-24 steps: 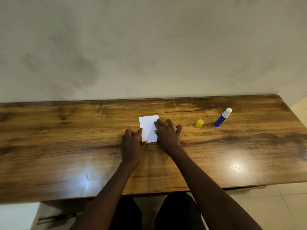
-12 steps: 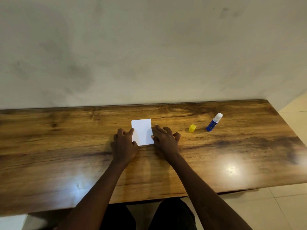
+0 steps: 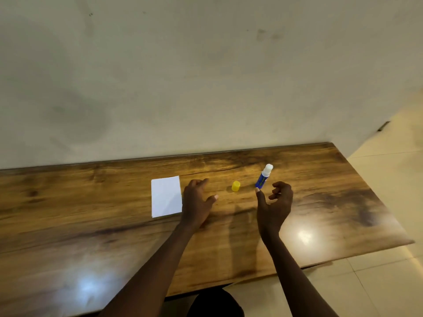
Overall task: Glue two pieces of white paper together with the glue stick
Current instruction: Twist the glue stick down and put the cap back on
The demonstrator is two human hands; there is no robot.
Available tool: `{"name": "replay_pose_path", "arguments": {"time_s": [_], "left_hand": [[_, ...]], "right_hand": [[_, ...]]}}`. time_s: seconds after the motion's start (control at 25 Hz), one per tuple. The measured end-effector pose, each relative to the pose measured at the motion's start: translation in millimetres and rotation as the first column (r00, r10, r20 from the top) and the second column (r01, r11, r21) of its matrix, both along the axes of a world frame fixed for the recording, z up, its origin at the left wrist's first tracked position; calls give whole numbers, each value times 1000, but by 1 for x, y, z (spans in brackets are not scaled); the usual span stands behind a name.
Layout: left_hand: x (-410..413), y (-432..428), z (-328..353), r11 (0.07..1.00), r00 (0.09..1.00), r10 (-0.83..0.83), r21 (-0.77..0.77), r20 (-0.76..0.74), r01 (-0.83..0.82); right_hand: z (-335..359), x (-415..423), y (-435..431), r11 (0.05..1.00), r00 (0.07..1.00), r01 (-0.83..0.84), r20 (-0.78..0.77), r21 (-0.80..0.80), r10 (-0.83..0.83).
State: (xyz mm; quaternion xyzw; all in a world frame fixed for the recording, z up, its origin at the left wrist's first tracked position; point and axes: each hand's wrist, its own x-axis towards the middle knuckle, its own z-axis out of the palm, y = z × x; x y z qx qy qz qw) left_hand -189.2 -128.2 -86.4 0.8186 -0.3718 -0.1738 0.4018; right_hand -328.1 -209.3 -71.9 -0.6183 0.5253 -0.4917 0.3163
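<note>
The white paper [image 3: 166, 196] lies flat on the wooden table [image 3: 91, 236], left of both hands; it looks like one stacked rectangle. My left hand [image 3: 196, 202] hovers just right of the paper, fingers spread, holding nothing. My right hand [image 3: 274, 204] is raised with curled, parted fingers, empty, just below the glue stick [image 3: 264, 176]. The glue stick is blue with a white tip and lies uncapped on the table. Its yellow cap [image 3: 236, 186] stands between the two hands.
A plain wall runs along the table's far edge. The table's right end [image 3: 375, 191] borders a pale tiled floor [image 3: 389, 282]. My dark-clothed knee [image 3: 215, 303] shows below the near edge.
Both hands left the paper and moved right. The left hand now sits beside the paper, the right hand has lifted toward the glue stick. The camera turned right.
</note>
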Motion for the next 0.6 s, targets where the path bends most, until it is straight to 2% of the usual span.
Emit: {"name": "replay_pose_path", "arguments": {"time_s": [0.08,0.24,0.4,0.48,0.6], "left_hand": [[-19,-30,-1,999,998,-33,-16,-56,32],[-36,-63,-13,990,992,-119,78,51,115],[-37,-71,-17,988,984,-154,47,86,150],[-38,-67,-12,986,986,-166,18,31,166],[-32,-57,7,990,976,-137,-57,-171,130]], "right_hand": [[3,-7,-19,997,1000,-8,5,78,8],[-2,-8,-45,971,989,-99,-81,219,120],[-10,-4,-55,944,971,-186,-96,272,219],[-10,-6,-56,940,969,-191,-96,283,226],[-3,-7,-52,943,964,-213,-103,254,245]]}}
